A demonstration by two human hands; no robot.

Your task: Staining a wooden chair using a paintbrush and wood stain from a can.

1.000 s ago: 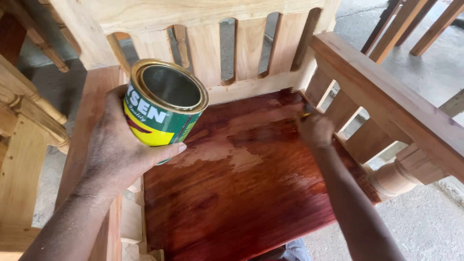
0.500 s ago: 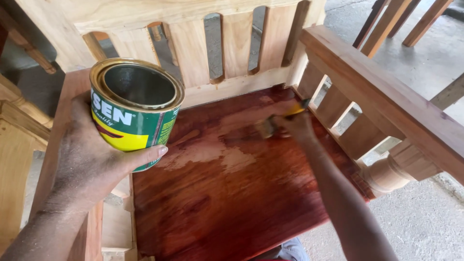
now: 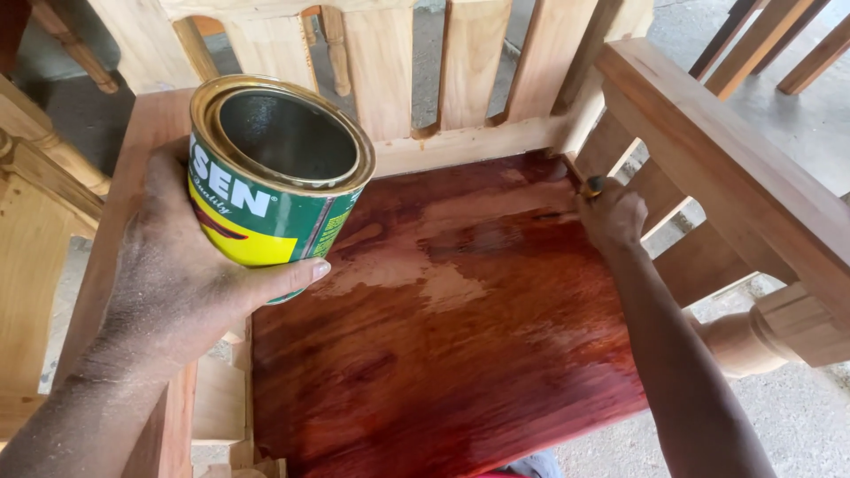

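My left hand [image 3: 190, 283] grips an open green-and-yellow tin can [image 3: 274, 181] tilted toward me, above the left armrest of a bare wooden chair. The chair's seat panel [image 3: 443, 354] is wet with dark red stain, with pale unstained patches near the middle and back. At the seat's back right corner my right hand [image 3: 611, 217] is closed on a small brush [image 3: 591, 185], whose yellow and black handle shows above my knuckles; its bristles are hidden.
The chair's slatted backrest [image 3: 469, 62] and right armrest [image 3: 717, 150] with slats are unfinished pale wood. More bare wooden furniture [image 3: 35, 204] stands at left and at the top right. Grey concrete floor [image 3: 797, 425] lies below right.
My right hand slid from the back corner toward the seat's middle, then returned to the back right corner. The can in my left hand shifted left and came back toward the centre.
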